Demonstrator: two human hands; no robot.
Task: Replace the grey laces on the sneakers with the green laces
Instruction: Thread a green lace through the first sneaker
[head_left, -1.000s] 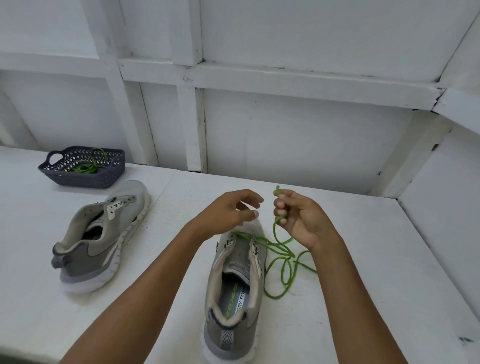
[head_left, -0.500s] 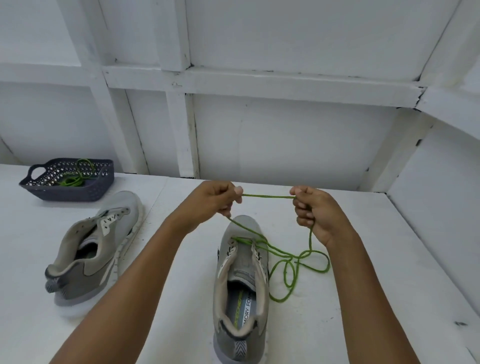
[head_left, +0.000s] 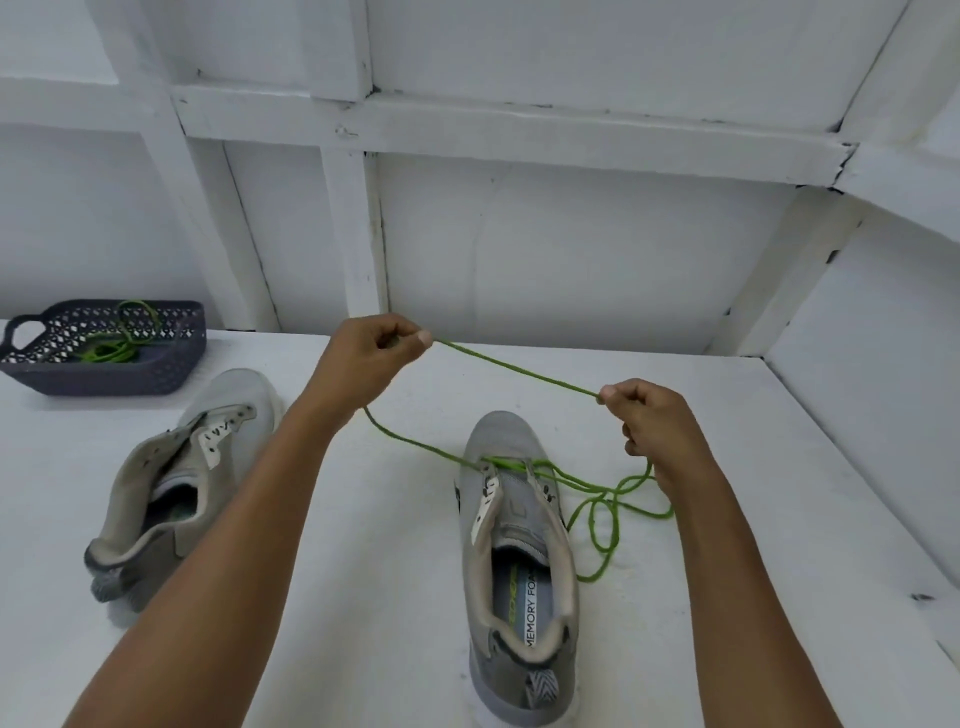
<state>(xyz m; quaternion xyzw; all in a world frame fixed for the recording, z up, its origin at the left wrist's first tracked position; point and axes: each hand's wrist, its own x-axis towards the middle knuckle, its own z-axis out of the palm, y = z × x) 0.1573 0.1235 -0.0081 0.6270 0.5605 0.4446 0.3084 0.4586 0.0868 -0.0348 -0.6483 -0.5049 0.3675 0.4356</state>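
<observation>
Setting: white tabletop (head_left: 363, 597), walled by white panels along its far and right edges.
Green lace (head_left: 519, 366): threaded through the lowest eyelets of the near sneaker (head_left: 501, 436) at mid-tabletop, with spare loops lying just right of the shoe.
Left hand (head_left: 363, 358): fingers pinched on the lace, raised toward the far edge.
Right hand (head_left: 649, 421): fingers curled and clamped on the same lace.
Why: the taut span probably evens out slack before the next eyelet.
Other sneaker (head_left: 228, 410): unlaced, well apart on the left half.
Basket (head_left: 104, 374): far-left corner, holding a second green lace (head_left: 111, 351).
Obstacle: the loose loops may tangle.
</observation>
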